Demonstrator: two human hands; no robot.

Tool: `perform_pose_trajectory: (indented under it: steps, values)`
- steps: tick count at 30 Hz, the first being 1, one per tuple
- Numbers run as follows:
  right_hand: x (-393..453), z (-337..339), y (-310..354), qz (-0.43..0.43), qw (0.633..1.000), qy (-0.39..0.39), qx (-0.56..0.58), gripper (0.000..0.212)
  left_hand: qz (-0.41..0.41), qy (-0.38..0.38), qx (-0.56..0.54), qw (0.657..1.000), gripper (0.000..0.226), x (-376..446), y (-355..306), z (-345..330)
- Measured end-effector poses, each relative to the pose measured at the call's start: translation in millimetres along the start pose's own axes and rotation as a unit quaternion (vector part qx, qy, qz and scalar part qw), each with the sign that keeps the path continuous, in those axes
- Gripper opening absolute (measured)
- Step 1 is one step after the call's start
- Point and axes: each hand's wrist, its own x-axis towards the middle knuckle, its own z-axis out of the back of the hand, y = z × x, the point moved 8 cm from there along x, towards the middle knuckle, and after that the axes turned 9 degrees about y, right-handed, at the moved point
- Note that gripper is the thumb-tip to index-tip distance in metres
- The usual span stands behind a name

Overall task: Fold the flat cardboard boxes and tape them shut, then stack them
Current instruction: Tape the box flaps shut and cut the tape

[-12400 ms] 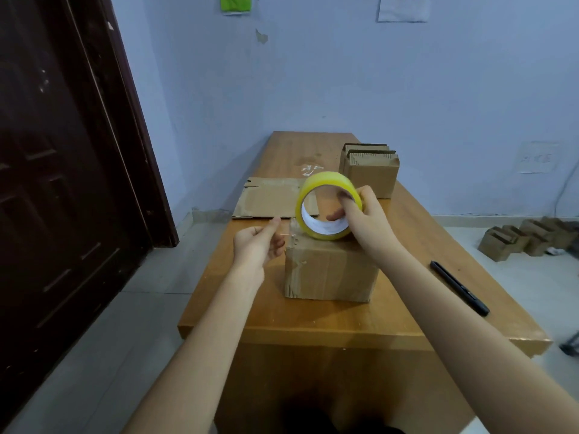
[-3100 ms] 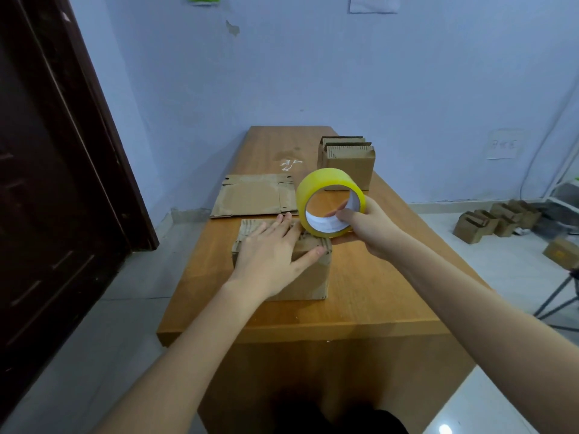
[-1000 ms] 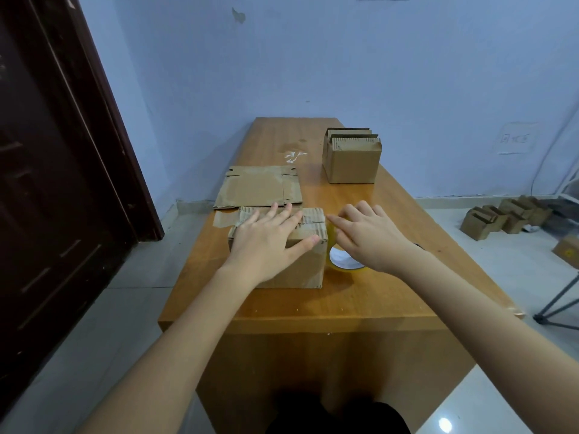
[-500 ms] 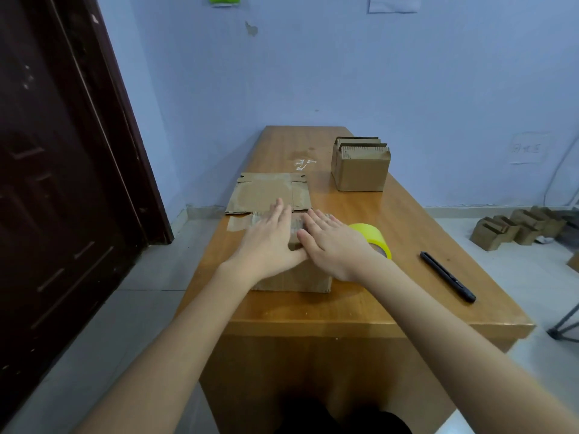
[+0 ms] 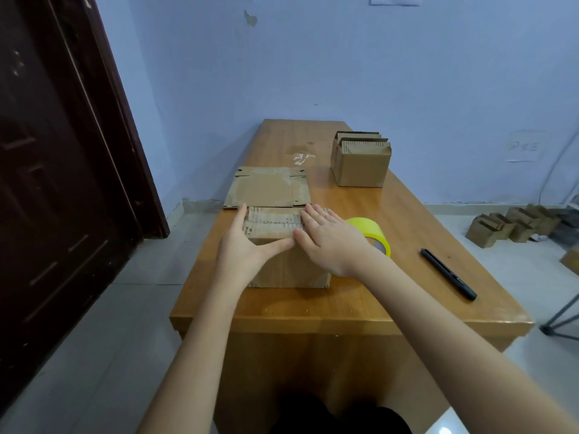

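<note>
A folded cardboard box (image 5: 288,270) stands near the front of the wooden table (image 5: 313,308). My left hand (image 5: 247,245) lies flat over its left top edge, fingers straight and thumb stretched along the front edge. My right hand (image 5: 329,239) presses flat on the right part of the top. The yellow tape roll (image 5: 372,230) lies on the table just right of the box, partly hidden by my right hand. A flat unfolded box (image 5: 266,187) lies behind the folded one. Another folded box (image 5: 360,164) stands at the back right.
A black marker (image 5: 448,274) lies on the table's right side. A dark door (image 5: 62,151) fills the left. Several small cardboard boxes (image 5: 510,223) sit on the floor at the right, near a tripod leg (image 5: 560,317).
The right hand put the tape roll down beside the box and came onto the box top. Over the last half second both hands have slid apart across the top.
</note>
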Motion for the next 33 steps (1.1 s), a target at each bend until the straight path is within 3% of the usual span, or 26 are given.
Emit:
perform_pose_trajectory:
  steps: [3,6,10,13,15,19,23,25,26,29,33]
  values:
    - [0,0,0,-0.002,1.0,-0.001,-0.002,0.06,0.036,-0.016,-0.088,0.995,0.092,-12,21,-5]
    - [0,0,1,0.001,1.0,-0.003,-0.003,0.06,0.065,0.029,-0.161,0.984,0.064,-22,40,-9]
    - [-1,1,-1,0.002,1.0,-0.002,-0.005,0.06,0.058,0.052,-0.18,0.981,0.045,-12,32,2]
    - [-3,0,0,0.004,1.0,0.001,-0.004,0.06,0.042,0.05,-0.16,0.985,0.059,-5,21,-3]
    - [-2,0,1,0.004,1.0,0.002,-0.005,0.06,0.043,0.053,-0.185,0.98,0.057,-8,24,-10]
    - [-2,2,0,0.005,1.0,-0.002,-0.006,0.06,0.087,0.042,-0.189,0.977,0.054,-14,37,-11]
    - [-1,0,1,0.0,1.0,0.001,0.003,0.06,0.133,0.053,-0.143,0.979,0.07,1,35,-5]
    - [-1,0,0,0.0,1.0,0.0,0.007,0.061,0.169,0.045,-0.185,0.967,0.082,5,42,-6]
    - [-1,1,-1,-0.001,1.0,-0.002,0.008,0.061,0.172,0.037,-0.232,0.956,0.076,7,47,-7]
    - [0,0,-2,-0.002,1.0,-0.003,0.007,0.061,0.145,0.0,-0.272,0.951,0.021,9,47,3]
    - [1,1,-2,0.004,1.0,-0.012,0.008,0.061,0.091,-0.024,-0.207,0.974,0.019,17,35,23]
